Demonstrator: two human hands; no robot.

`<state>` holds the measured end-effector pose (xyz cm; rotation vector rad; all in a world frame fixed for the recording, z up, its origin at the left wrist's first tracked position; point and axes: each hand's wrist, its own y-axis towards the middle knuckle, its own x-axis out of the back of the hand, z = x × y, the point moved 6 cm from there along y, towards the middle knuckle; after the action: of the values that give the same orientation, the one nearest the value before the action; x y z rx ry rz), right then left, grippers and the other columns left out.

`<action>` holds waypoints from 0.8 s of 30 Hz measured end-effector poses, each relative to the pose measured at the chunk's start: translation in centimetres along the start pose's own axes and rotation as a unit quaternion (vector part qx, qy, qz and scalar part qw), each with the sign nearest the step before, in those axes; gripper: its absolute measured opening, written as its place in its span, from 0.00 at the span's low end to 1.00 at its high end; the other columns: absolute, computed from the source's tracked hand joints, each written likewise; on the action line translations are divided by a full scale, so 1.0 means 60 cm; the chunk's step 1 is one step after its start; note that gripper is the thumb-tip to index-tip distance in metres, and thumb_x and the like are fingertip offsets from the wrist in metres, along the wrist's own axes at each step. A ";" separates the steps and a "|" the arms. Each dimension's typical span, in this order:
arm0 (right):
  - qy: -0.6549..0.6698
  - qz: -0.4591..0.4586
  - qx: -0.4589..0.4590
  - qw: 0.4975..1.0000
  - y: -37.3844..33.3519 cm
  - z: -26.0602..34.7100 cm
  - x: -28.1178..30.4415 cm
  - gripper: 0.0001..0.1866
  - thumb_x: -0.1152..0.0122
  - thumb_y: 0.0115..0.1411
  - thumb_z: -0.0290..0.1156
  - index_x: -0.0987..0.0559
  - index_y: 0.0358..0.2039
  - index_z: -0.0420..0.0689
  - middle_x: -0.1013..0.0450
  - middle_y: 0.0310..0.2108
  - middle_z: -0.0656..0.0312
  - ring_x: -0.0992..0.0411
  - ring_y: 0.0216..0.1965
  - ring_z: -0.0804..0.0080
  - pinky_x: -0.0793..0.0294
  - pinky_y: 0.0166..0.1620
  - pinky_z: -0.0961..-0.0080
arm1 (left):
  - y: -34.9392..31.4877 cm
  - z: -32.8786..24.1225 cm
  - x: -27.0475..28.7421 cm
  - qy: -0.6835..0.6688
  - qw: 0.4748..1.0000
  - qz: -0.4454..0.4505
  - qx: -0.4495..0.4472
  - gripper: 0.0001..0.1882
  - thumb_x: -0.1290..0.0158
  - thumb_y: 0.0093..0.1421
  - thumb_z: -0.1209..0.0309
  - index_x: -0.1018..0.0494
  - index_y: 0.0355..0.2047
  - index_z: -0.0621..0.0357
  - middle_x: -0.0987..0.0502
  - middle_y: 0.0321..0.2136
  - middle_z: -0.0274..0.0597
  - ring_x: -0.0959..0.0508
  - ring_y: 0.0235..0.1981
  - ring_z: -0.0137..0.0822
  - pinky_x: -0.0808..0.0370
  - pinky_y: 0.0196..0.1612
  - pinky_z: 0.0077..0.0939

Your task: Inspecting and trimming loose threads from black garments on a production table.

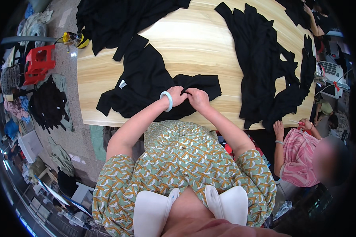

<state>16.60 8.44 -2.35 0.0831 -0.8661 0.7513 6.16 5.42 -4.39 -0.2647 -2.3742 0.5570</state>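
A black long-sleeved garment (144,67) lies spread and partly folded on the wooden table in front of me. A small white label shows on its left part, and one sleeve stretches to the right. My left hand (176,96), with a pale bangle at the wrist, is closed on the black cloth. Close beside it, my right hand (197,100) pinches the same cloth, fingertips nearly meeting those of the left. The exact bit of cloth between the fingers is hidden.
Black garments (114,19) lie at the far left of the table (186,35), with more black garments (259,59) piled along its right. A co-worker in pink (300,156) works at the right edge, holding a red-handled tool. A red stool (39,63) and clothes stand left.
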 end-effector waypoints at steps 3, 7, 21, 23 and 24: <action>-0.014 -0.022 0.034 0.999 0.000 0.012 0.010 0.04 0.48 0.49 0.28 0.27 0.25 0.43 0.29 0.24 0.55 0.30 0.27 0.56 0.31 0.29 0.63 | -0.009 -0.018 0.008 0.073 0.996 -0.015 -0.051 0.10 0.51 0.48 0.69 0.31 0.23 0.65 0.29 0.26 0.53 0.28 0.31 0.50 0.31 0.35 0.38; -0.039 -0.008 0.049 0.998 0.001 0.017 0.004 0.04 0.48 0.49 0.28 0.29 0.22 0.42 0.31 0.22 0.56 0.30 0.26 0.57 0.31 0.28 0.63 | -0.012 -0.012 -0.012 0.117 0.990 -0.036 -0.064 0.06 0.52 0.47 0.72 0.32 0.22 0.63 0.30 0.25 0.50 0.29 0.32 0.48 0.31 0.35 0.38; 0.065 0.002 0.068 0.996 0.012 0.024 0.003 0.04 0.50 0.50 0.26 0.29 0.26 0.39 0.30 0.24 0.51 0.30 0.27 0.55 0.30 0.31 0.65 | -0.034 -0.007 0.028 0.023 0.978 -0.105 -0.181 0.03 0.54 0.45 0.77 0.36 0.20 0.63 0.33 0.20 0.49 0.32 0.26 0.48 0.34 0.29 0.39; 0.152 0.066 0.032 0.986 0.017 0.022 0.003 0.06 0.47 0.49 0.28 0.27 0.27 0.39 0.29 0.25 0.51 0.30 0.28 0.56 0.30 0.32 0.68 | -0.037 0.001 0.038 -0.002 0.980 -0.086 -0.178 0.04 0.54 0.47 0.76 0.36 0.20 0.64 0.34 0.21 0.50 0.32 0.26 0.49 0.34 0.29 0.39; 0.166 0.069 0.028 0.983 0.018 0.021 0.005 0.07 0.44 0.48 0.28 0.27 0.27 0.40 0.29 0.23 0.53 0.30 0.24 0.60 0.32 0.29 0.74 | -0.038 0.001 0.040 -0.021 0.983 -0.051 -0.174 0.06 0.53 0.49 0.74 0.36 0.21 0.64 0.34 0.20 0.51 0.32 0.26 0.50 0.34 0.29 0.39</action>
<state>15.23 8.98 -1.56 -0.0516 -0.5369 0.8903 4.23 4.17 -2.03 -0.2859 -2.5021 0.0964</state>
